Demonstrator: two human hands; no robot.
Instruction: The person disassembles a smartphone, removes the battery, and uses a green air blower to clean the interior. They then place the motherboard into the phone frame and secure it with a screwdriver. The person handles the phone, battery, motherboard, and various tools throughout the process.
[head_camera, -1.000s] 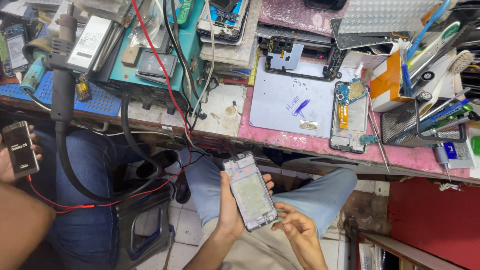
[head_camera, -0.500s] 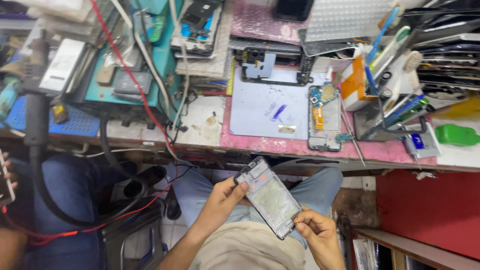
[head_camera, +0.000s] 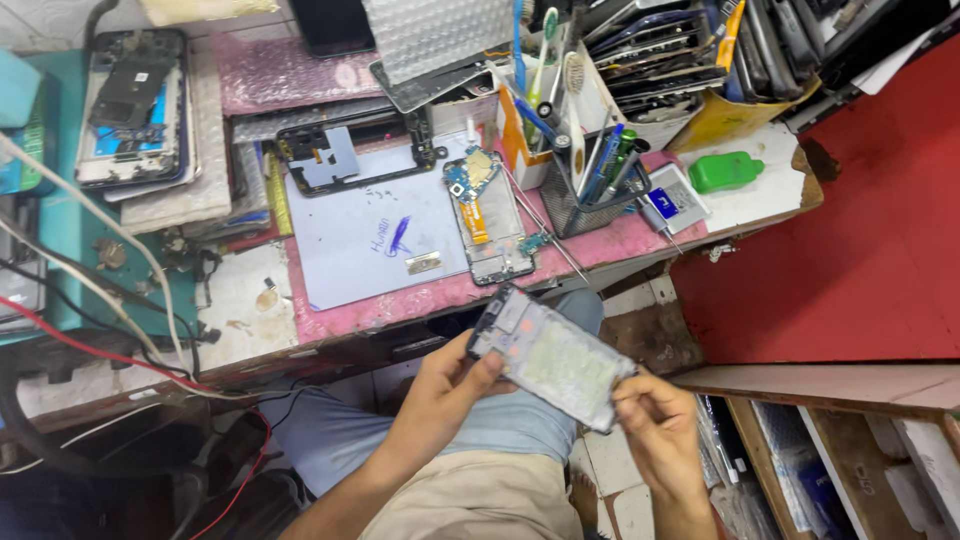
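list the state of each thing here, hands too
phone frame: held over the lap, tilted, bare inside facing up
left hand: gripping the frame's upper end
right hand: pinching the frame's lower corner
opened phone: flat on the bench, back off, board exposed
grey mat: flat, pen marked
green bottle: lying on its side

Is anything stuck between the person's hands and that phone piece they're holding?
Nothing visible is. The left hand grips one end of the phone frame directly, and the right hand pinches the other end. Bare fingers touch it; no cloth, tool or wire lies between.
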